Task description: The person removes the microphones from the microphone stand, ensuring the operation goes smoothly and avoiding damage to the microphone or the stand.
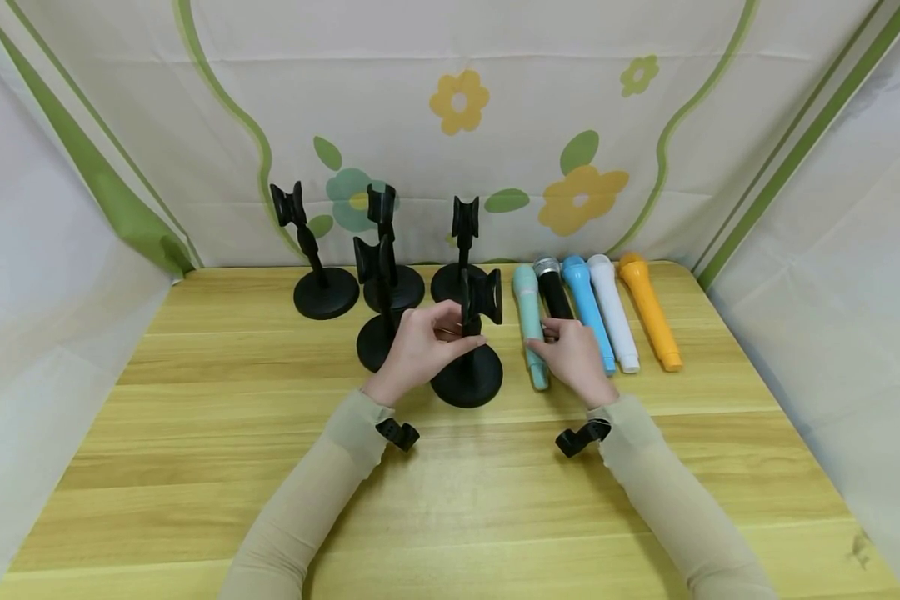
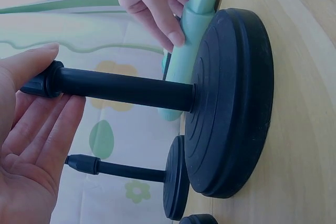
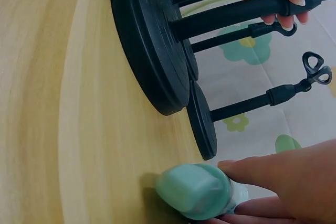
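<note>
My left hand (image 1: 423, 346) holds a black desktop microphone stand (image 1: 468, 379) by the collar at the top of its pole, thumb on one side and fingers on the other. The stand's round base (image 2: 231, 103) rests upright on the table, and its clip (image 1: 483, 297) carries nothing. My right hand (image 1: 573, 354) pinches a mint-green microphone (image 1: 528, 304) near its lower end, the thumb on its near side. This microphone lies on the table, handle end towards me. Right beside it lies a black microphone with a silver head (image 1: 551, 283), partly covered by the right hand.
Blue (image 1: 588, 304), white (image 1: 613, 312) and orange (image 1: 651, 312) microphones lie in a row to the right. Several more black stands, among them a far-left stand (image 1: 326, 293) and a back stand (image 1: 457, 279), stand behind and left of the held one. A flowered curtain (image 1: 390, 100) hangs behind the wooden table (image 1: 465, 517).
</note>
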